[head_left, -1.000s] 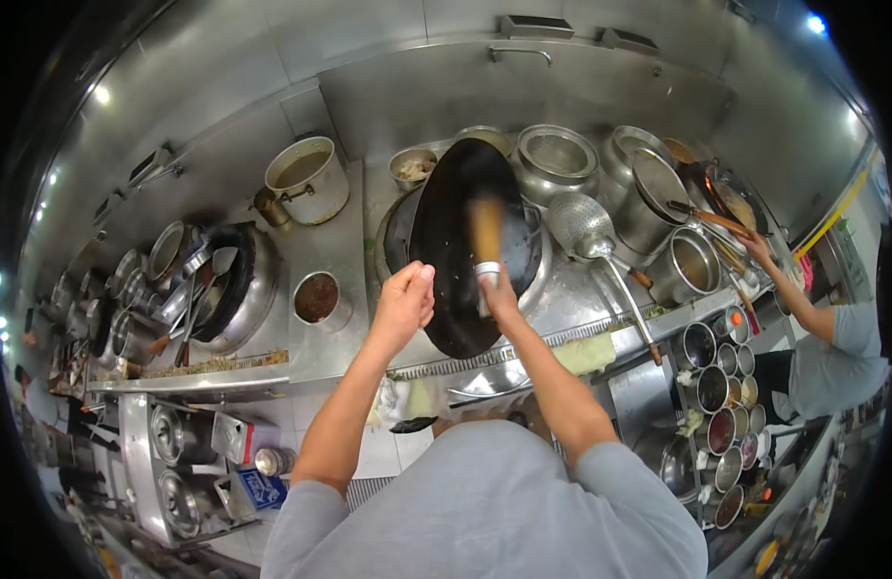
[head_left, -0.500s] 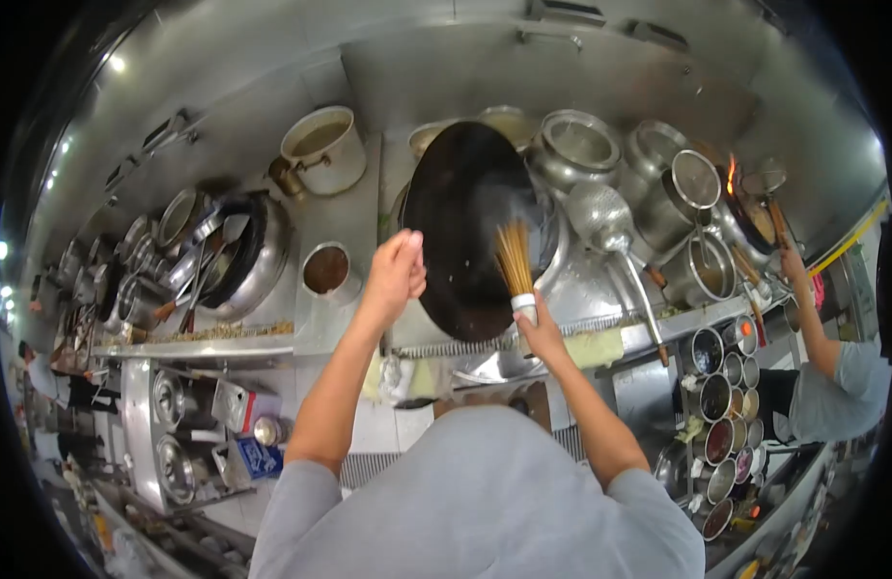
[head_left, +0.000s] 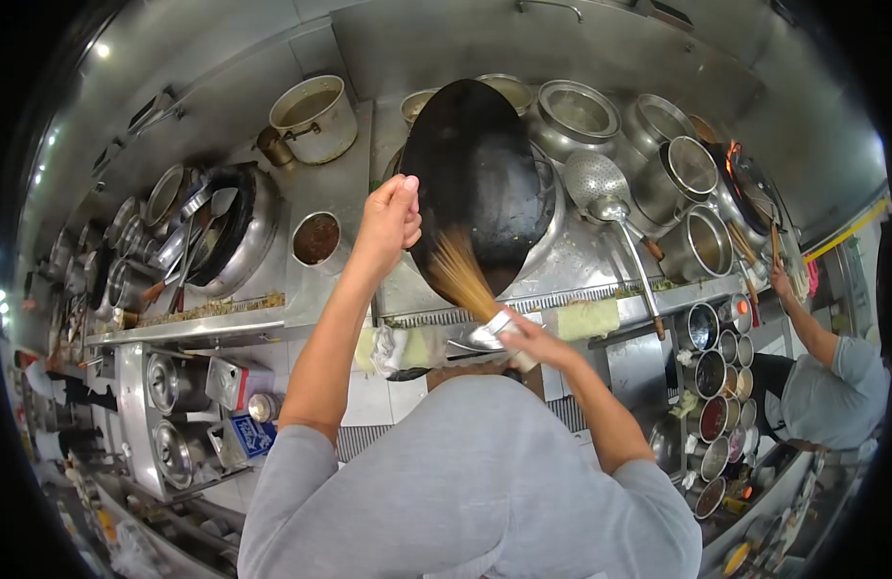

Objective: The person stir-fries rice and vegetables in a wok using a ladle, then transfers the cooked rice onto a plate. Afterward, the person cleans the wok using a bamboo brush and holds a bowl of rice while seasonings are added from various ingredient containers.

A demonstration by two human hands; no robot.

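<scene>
The fingers of my left hand (head_left: 388,224) are clenched at the left rim of a large, black, round metal wok (head_left: 475,183), which is tilted up in front of me. The fingers of my right hand (head_left: 535,340) grasp the white-banded handle of a tan bristle brush (head_left: 465,280), its bristles over the wok's lower part. Left of my left fingers stands an open steel container of reddish-brown contents (head_left: 318,239); beyond my right fingers, to the right, lies a round, perforated steel strainer (head_left: 597,185).
</scene>
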